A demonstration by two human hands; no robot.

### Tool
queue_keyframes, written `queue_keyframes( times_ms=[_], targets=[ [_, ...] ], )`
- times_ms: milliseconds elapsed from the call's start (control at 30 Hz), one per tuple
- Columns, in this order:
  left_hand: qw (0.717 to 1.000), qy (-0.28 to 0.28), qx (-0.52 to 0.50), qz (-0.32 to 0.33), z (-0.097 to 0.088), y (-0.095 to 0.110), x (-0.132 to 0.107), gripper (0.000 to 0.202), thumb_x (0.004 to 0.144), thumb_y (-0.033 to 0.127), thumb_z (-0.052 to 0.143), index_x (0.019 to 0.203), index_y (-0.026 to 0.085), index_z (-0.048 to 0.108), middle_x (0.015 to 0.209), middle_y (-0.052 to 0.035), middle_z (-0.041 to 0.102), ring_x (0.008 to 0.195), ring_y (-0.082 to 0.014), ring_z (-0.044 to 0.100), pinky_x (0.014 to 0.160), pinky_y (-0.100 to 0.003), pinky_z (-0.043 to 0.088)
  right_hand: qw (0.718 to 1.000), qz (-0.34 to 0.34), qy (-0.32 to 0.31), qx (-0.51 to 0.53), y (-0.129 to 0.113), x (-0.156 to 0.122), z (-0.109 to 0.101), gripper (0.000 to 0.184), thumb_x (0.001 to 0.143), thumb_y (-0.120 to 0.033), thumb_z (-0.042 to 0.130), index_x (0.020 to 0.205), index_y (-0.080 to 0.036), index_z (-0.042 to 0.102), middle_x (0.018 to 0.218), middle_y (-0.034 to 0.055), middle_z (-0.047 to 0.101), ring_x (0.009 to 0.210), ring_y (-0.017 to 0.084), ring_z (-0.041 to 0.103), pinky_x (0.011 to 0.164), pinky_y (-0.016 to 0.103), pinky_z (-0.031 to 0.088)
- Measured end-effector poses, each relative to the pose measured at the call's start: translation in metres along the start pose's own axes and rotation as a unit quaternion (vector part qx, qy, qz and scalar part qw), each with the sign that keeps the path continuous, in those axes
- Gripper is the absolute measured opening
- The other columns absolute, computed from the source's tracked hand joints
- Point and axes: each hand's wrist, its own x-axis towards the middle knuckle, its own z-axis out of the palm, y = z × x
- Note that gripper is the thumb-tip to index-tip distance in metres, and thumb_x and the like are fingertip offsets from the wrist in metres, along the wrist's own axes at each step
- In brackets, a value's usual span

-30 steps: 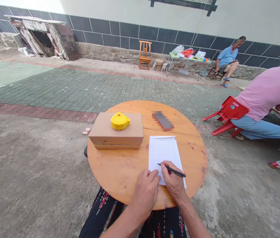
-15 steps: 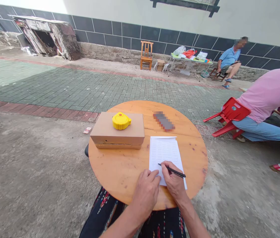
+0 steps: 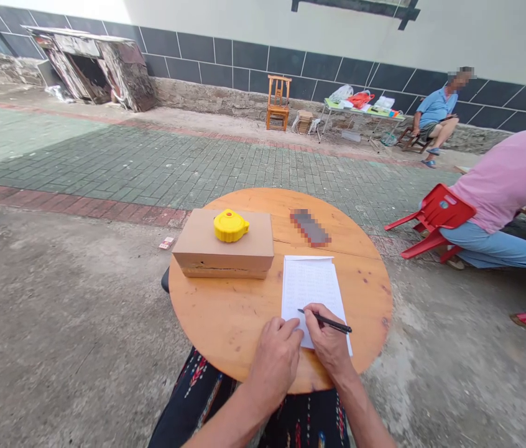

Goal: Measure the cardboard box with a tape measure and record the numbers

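Note:
On a round wooden table (image 3: 226,317) lies a white sheet of paper (image 3: 308,283) with a printed grid. My right hand (image 3: 326,339) is closed round a black pen (image 3: 326,322) whose tip rests on the sheet's lower part. My left hand (image 3: 275,358) lies on the table with its fingertips pressing the paper's lower left corner. A brown cardboard box (image 3: 226,249) sits at the table's left, with a yellow tape measure (image 3: 230,225) on top. A small dark blurred object (image 3: 310,227) lies at the far side.
A person in a pink shirt (image 3: 508,180) sits on a low red plastic chair (image 3: 433,218) to the right. Another person in blue (image 3: 435,112) sits by a folding table (image 3: 360,112) at the wall. A wooden chair (image 3: 278,102) stands beside it. The ground is concrete and brick paving.
My hands, pen and paper have kept their places. The view has shifted slightly, nothing on the table has moved.

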Motion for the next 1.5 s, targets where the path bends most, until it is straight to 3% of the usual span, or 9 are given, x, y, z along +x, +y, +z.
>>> queue_keyframes(
  times_ms=[200, 333, 567, 1500],
  targets=[
    [1.0, -0.003, 0.011, -0.004, -0.0021, 0.001, 0.0014, 0.024, 0.09, 0.005, 0.045, 0.1, 0.019, 0.062, 0.112, -0.0046, 0.063, 0.089, -0.0197, 0.05, 0.08, -0.038, 0.05, 1.0, 0.004, 0.002, 0.004, -0.0002, -0.0003, 0.0002, 0.022, 0.09, -0.033, 0.051, 0.078, -0.019, 0.063, 0.071, 0.0014, 0.064, 0.065, 0.016, 0.058, 0.063, 0.026, 0.047],
    [1.0, -0.006, 0.025, 0.008, -0.0037, 0.0007, 0.0015, 0.026, 0.09, 0.007, 0.045, 0.107, 0.019, 0.061, 0.123, -0.006, 0.06, 0.091, -0.0206, 0.051, 0.081, -0.038, 0.051, 1.0, 0.008, 0.016, 0.014, 0.0013, -0.001, 0.0005, 0.022, 0.089, -0.034, 0.052, 0.078, -0.019, 0.064, 0.071, 0.0018, 0.065, 0.064, 0.016, 0.058, 0.062, 0.026, 0.048],
    [1.0, -0.009, 0.021, 0.007, -0.0007, 0.0004, 0.0014, 0.02, 0.09, 0.007, 0.049, 0.1, 0.019, 0.061, 0.122, -0.0031, 0.062, 0.087, -0.02, 0.048, 0.079, -0.037, 0.049, 0.998, 0.015, 0.051, 0.014, 0.0024, -0.0005, 0.0013, 0.024, 0.089, -0.036, 0.052, 0.078, -0.018, 0.064, 0.07, 0.0021, 0.064, 0.063, 0.016, 0.058, 0.062, 0.026, 0.048],
    [1.0, -0.005, -0.003, 0.003, 0.0014, -0.0012, 0.0006, 0.023, 0.09, 0.005, 0.045, 0.099, 0.019, 0.062, 0.125, -0.0009, 0.061, 0.09, -0.0207, 0.047, 0.081, -0.038, 0.049, 0.999, 0.006, 0.03, 0.022, 0.0041, 0.0007, 0.0019, 0.022, 0.089, -0.033, 0.052, 0.079, -0.018, 0.064, 0.072, 0.0013, 0.064, 0.065, 0.015, 0.058, 0.064, 0.025, 0.046]
  ],
)
